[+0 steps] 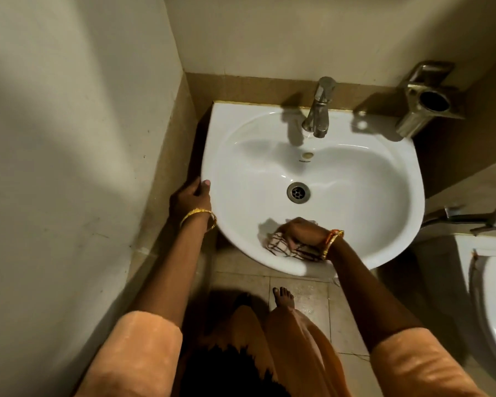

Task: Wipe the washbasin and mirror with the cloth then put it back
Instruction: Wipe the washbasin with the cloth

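- Checked cloth [294, 249] lies bunched on the near inner wall of the washbasin [370, 173], under the right hand [305, 232], whose fingers curl down around it.
- Left hand [191, 196] clasps the basin's left rim, thumb on top, fingers wrapped underneath.
- Drain [298, 191] sits mid-bowl.
- Tap [318, 110] stands at the far edge.
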Tool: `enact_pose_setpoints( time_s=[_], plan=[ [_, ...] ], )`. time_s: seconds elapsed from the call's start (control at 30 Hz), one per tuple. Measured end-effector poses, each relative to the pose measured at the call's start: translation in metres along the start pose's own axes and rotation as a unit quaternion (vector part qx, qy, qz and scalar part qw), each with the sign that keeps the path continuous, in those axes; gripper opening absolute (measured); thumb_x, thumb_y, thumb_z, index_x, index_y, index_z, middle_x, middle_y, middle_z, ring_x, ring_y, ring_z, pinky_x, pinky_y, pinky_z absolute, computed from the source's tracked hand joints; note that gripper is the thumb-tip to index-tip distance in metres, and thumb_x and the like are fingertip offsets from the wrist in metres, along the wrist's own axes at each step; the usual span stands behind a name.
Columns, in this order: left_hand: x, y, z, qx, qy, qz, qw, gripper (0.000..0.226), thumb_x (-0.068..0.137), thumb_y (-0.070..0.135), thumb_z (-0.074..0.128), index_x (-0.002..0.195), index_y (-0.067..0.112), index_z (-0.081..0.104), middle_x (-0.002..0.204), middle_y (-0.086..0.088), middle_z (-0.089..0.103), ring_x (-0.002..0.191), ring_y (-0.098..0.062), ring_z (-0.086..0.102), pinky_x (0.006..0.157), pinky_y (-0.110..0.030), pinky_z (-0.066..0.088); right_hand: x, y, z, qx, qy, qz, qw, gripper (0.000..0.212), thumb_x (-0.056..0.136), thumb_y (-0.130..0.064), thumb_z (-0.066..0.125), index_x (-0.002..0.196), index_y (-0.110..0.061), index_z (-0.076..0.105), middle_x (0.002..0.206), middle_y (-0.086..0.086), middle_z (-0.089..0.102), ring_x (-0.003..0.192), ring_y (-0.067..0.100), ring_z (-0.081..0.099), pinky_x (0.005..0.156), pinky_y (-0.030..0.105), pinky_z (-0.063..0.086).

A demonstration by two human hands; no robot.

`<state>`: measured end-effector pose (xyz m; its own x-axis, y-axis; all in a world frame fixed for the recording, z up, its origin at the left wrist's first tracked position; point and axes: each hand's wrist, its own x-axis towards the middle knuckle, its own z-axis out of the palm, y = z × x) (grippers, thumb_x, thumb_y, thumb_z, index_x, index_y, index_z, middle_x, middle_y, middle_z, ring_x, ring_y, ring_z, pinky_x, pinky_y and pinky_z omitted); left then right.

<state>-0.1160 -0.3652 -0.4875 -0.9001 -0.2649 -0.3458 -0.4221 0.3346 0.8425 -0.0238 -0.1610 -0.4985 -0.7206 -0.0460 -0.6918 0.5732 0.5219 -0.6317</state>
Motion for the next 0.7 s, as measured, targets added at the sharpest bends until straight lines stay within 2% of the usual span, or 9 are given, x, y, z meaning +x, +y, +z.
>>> enact_pose_setpoints(
  time_s=[0.1, 0.17, 0.23, 0.33, 0.47, 0.53, 0.57, 0.63, 0.7],
  plan=[
    [-0.034, -0.006, 0.007, -0.048, 0.019, -0.008, 0.999, 0.043, 0.091, 0.018, 0.059, 0.132, 0.004, 0.053, 0.133, -0.011, 0.058, 0.12, -0.027, 0.056, 0.079, -0.006, 0.035, -0.008, 0.01, -0.01, -0.033, 0.007, 0.011, 0.999, 0.026, 0.062, -0.011, 0.044, 0.061, 0.01, 0.06, 0.074, 0.027, 0.059, 0.075, 0.025, 0.057, 0.063, 0.018, 0.04],
    [-0.043, -0.012, 0.01, -0.07, 0.023, -0.016, 0.997, 0.045, 0.092, 0.015, 0.057, 0.135, 0.001, 0.049, 0.136, -0.014, 0.055, 0.123, -0.029, 0.054, 0.073, -0.002, 0.031, -0.006, -0.002, 0.003, 0.024, 0.004, 0.002, 1.0, 0.02, 0.079, -0.008, 0.048, 0.069, 0.005, 0.059, 0.066, 0.017, 0.058, 0.062, 0.013, 0.053, 0.06, 0.021, 0.038],
    [-0.046, -0.012, 0.012, -0.067, 0.028, -0.016, 0.997, 0.045, 0.093, 0.013, 0.056, 0.135, 0.0, 0.048, 0.136, -0.015, 0.055, 0.123, -0.028, 0.054, 0.071, -0.001, 0.029, 0.001, -0.023, 0.024, 0.083, 0.011, -0.06, 0.995, 0.02, 0.085, -0.007, 0.047, 0.067, -0.007, 0.055, 0.064, 0.004, 0.053, 0.062, 0.011, 0.049, 0.065, 0.025, 0.037],
    [-0.042, -0.015, 0.015, -0.07, 0.035, -0.02, 0.997, 0.046, 0.092, 0.011, 0.057, 0.135, -0.001, 0.047, 0.136, -0.015, 0.055, 0.123, -0.028, 0.054, 0.074, -0.005, 0.033, 0.002, -0.047, 0.043, 0.164, 0.032, -0.097, 0.981, 0.025, 0.078, -0.004, 0.047, 0.057, -0.017, 0.049, 0.065, 0.003, 0.05, 0.065, 0.013, 0.043, 0.063, 0.026, 0.036],
    [-0.055, -0.022, 0.024, -0.104, 0.039, -0.045, 0.993, 0.056, 0.088, 0.009, 0.061, 0.14, 0.004, 0.042, 0.136, -0.014, 0.054, 0.122, -0.028, 0.055, 0.096, -0.022, 0.043, -0.016, -0.019, 0.031, 0.114, 0.008, -0.083, 0.99, 0.028, 0.087, -0.014, 0.048, 0.059, -0.016, 0.051, 0.063, 0.002, 0.051, 0.061, 0.012, 0.045, 0.065, 0.027, 0.04],
    [-0.063, -0.032, 0.034, -0.113, 0.054, -0.045, 0.991, 0.064, 0.084, 0.014, 0.064, 0.143, 0.008, 0.039, 0.139, -0.013, 0.052, 0.124, -0.029, 0.053, 0.105, -0.039, 0.044, -0.024, 0.012, 0.012, 0.017, -0.008, -0.046, 0.999, 0.025, 0.079, -0.038, 0.048, 0.077, -0.02, 0.065, 0.079, 0.003, 0.06, 0.075, 0.017, 0.054, 0.08, 0.036, 0.047],
    [-0.065, -0.04, 0.04, -0.111, 0.069, -0.04, 0.991, 0.069, 0.081, 0.021, 0.064, 0.144, 0.011, 0.037, 0.14, -0.011, 0.051, 0.125, -0.028, 0.052, 0.105, -0.043, 0.044, -0.025, 0.026, 0.001, -0.06, -0.01, -0.022, 0.998, 0.04, 0.074, -0.049, 0.046, 0.097, -0.027, 0.069, 0.097, 0.0, 0.064, 0.091, 0.02, 0.058, 0.093, 0.039, 0.046],
    [-0.074, -0.041, 0.047, -0.096, 0.094, -0.038, 0.99, 0.077, 0.075, 0.035, 0.06, 0.145, 0.019, 0.034, 0.144, -0.01, 0.047, 0.13, -0.029, 0.047, 0.106, -0.045, 0.043, -0.029, 0.046, -0.024, -0.183, 0.006, 0.029, 0.983, 0.054, 0.078, -0.056, 0.045, 0.128, -0.038, 0.054, 0.137, -0.002, 0.054, 0.123, 0.025, 0.049, 0.109, 0.039, 0.036],
    [-0.083, -0.037, 0.053, -0.085, 0.109, -0.041, 0.99, 0.071, 0.081, 0.028, 0.059, 0.146, 0.016, 0.033, 0.145, -0.015, 0.041, 0.133, -0.032, 0.041, 0.108, -0.045, 0.04, -0.033, 0.06, -0.046, -0.236, 0.051, 0.05, 0.969, 0.051, 0.087, -0.051, 0.049, 0.136, -0.039, 0.042, 0.144, 0.0, 0.047, 0.13, 0.029, 0.043, 0.112, 0.039, 0.03]
  ],
)
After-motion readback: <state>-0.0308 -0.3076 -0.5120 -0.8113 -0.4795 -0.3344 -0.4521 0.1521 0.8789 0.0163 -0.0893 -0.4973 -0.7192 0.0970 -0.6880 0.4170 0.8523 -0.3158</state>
